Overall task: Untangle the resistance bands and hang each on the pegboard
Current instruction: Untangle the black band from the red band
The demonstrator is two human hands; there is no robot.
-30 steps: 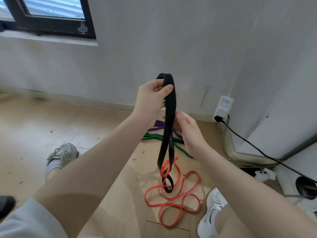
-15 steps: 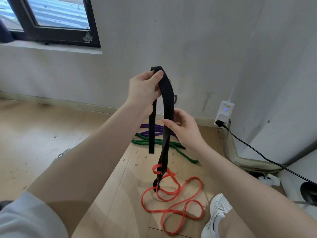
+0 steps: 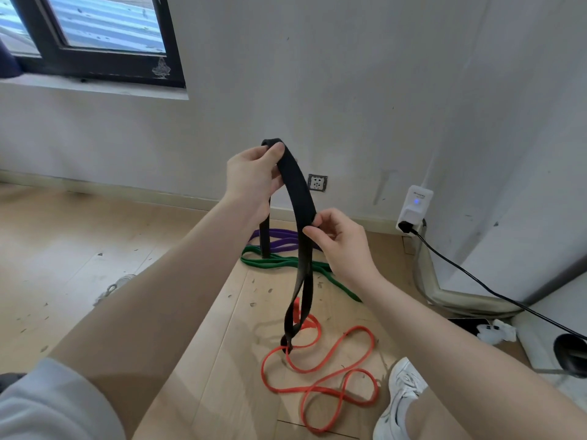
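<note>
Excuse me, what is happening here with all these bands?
A person is untangling resistance bands. The left hand grips the top of a black band held in the air, and the right hand pinches it lower down. Its bottom end is caught in an orange band on the wooden floor. A purple band and a green band lie near the wall. No pegboard is in view.

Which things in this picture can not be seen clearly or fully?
- Head view: the pegboard is not in view at all.
- Whether the black band still loops through the orange band at its lower end is too small to tell.
- The left hand covers its grip.
- The purple band is partly behind the black one.
</note>
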